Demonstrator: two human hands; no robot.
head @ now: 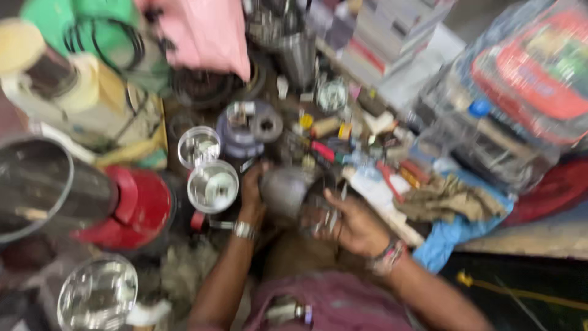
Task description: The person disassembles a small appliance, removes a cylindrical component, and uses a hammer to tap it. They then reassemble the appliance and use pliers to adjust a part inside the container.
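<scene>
Steel jar [285, 190] sits gripped by my left hand [252, 191] and right hand [349, 224]; I'd hold it steady.

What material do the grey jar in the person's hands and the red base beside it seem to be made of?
The grey jar, held between the left hand and right hand, looks like brushed metal, probably steel: dull silver sheen with soft highlights. The red base looks like glossy moulded plastic, given its even colour and smooth curves. Blur leaves both uncertain.
</scene>
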